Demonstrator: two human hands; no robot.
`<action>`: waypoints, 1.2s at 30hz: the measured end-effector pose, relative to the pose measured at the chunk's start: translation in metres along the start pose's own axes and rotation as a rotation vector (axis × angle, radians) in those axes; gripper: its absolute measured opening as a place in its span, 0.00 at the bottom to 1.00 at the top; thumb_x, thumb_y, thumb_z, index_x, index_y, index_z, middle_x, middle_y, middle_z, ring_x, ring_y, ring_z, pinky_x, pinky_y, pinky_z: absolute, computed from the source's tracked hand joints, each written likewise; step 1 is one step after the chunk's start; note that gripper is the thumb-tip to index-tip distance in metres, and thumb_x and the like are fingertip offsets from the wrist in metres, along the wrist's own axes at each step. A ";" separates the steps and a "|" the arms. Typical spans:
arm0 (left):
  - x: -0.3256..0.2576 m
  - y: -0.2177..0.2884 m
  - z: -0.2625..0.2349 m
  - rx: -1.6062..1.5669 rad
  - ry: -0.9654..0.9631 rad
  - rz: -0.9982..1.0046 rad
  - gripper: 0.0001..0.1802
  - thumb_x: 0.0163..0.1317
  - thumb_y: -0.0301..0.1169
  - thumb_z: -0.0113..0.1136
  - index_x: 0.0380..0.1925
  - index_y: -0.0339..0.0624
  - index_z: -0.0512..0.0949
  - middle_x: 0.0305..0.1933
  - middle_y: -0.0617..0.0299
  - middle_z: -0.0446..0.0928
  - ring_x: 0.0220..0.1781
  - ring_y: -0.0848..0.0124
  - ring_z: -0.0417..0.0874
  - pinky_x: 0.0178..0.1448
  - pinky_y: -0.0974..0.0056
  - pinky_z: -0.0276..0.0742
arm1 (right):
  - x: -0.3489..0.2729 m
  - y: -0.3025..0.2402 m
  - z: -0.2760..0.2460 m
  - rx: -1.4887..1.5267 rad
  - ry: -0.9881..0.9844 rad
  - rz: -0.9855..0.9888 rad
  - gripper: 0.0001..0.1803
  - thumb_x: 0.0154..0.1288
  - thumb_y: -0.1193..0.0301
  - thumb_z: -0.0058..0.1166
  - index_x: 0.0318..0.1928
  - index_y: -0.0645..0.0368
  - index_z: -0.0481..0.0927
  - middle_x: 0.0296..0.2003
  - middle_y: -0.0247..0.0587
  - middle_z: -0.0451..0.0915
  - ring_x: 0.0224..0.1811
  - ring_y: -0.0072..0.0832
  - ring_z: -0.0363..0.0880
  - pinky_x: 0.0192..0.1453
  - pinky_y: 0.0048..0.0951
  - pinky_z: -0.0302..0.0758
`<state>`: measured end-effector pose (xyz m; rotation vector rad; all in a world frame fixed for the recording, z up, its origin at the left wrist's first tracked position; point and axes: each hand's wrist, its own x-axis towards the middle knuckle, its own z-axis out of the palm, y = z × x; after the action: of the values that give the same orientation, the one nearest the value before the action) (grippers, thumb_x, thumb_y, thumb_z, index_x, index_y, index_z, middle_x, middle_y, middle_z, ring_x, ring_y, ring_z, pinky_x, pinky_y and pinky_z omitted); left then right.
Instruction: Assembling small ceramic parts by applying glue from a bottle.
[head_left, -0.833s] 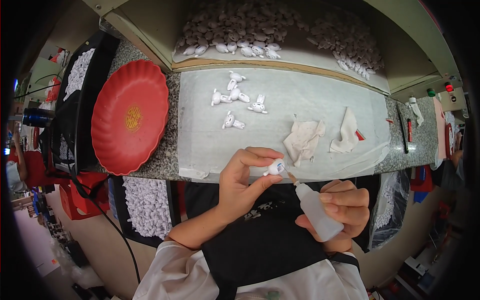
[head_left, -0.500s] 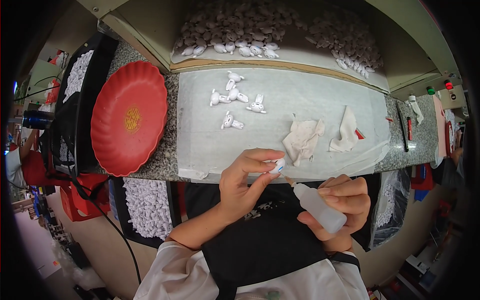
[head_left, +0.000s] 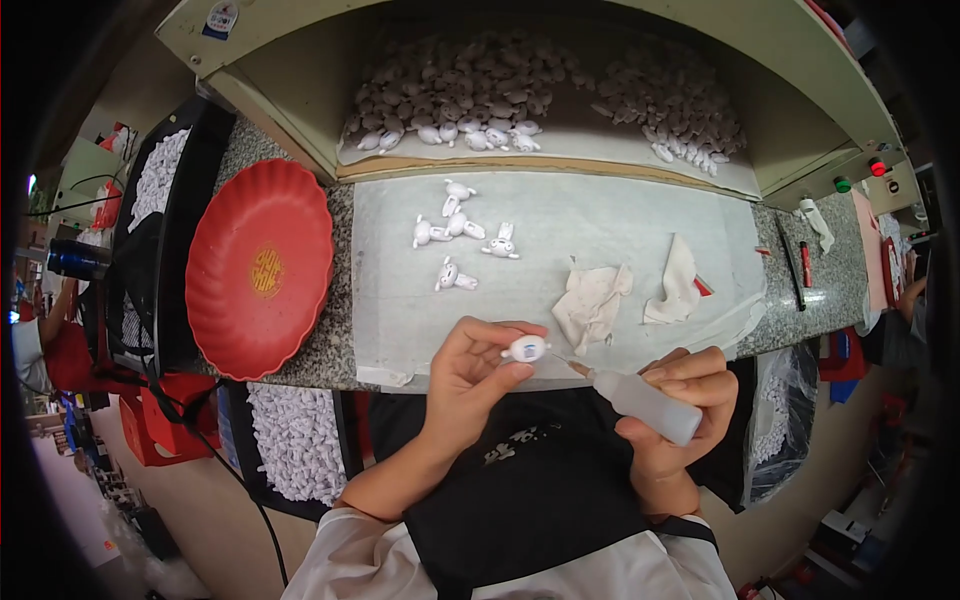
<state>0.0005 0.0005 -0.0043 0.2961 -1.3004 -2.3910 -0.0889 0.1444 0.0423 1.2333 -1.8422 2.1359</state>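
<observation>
Tipped flatter than before, a cloudy bottle (head_left: 645, 402) is gripped in the right hand (head_left: 708, 387), its tip near the white toy (head_left: 527, 349) the left hand (head_left: 462, 377) pinches over the paper's (head_left: 420, 325) near edge.

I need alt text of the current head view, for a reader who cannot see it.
A person's left hand holds a small white figure; the right hand points a thin-tipped bottle toward it. Beyond, five similar figures and two crumpled cloths lie on a white sheet, beside a red dish.
</observation>
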 end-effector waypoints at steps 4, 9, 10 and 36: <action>0.007 0.012 -0.016 -0.141 0.149 -0.012 0.12 0.54 0.24 0.51 0.38 0.38 0.65 0.39 0.52 0.72 0.39 0.68 0.75 0.47 0.66 0.70 | 0.015 0.014 -0.025 0.057 0.074 0.249 0.22 0.38 0.79 0.63 0.35 0.63 0.65 0.34 0.43 0.67 0.34 0.23 0.69 0.40 0.20 0.66; 0.011 0.016 -0.028 -0.179 0.156 -0.019 0.13 0.54 0.24 0.51 0.40 0.37 0.65 0.39 0.51 0.72 0.38 0.67 0.75 0.47 0.66 0.71 | 0.078 0.065 -0.039 -0.017 -0.114 0.465 0.15 0.47 0.84 0.46 0.38 0.63 0.65 0.36 0.40 0.66 0.35 0.28 0.73 0.35 0.25 0.74; 0.011 0.016 -0.028 -0.166 0.148 -0.027 0.14 0.54 0.24 0.51 0.41 0.37 0.65 0.39 0.51 0.72 0.38 0.67 0.75 0.46 0.66 0.71 | 0.091 0.080 -0.039 0.031 -0.095 0.486 0.14 0.48 0.84 0.45 0.39 0.62 0.65 0.36 0.39 0.66 0.36 0.28 0.73 0.35 0.24 0.73; 0.011 0.001 0.001 -0.180 -0.042 -0.243 0.13 0.52 0.24 0.53 0.39 0.35 0.67 0.39 0.52 0.72 0.41 0.68 0.74 0.49 0.63 0.70 | 0.017 0.035 -0.009 0.245 -0.121 0.608 0.10 0.47 0.79 0.51 0.32 0.65 0.66 0.22 0.45 0.73 0.18 0.21 0.68 0.22 0.18 0.65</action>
<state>-0.0098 -0.0041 -0.0030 0.3705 -1.1110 -2.7100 -0.1233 0.1349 0.0241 0.9309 -2.2927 2.7088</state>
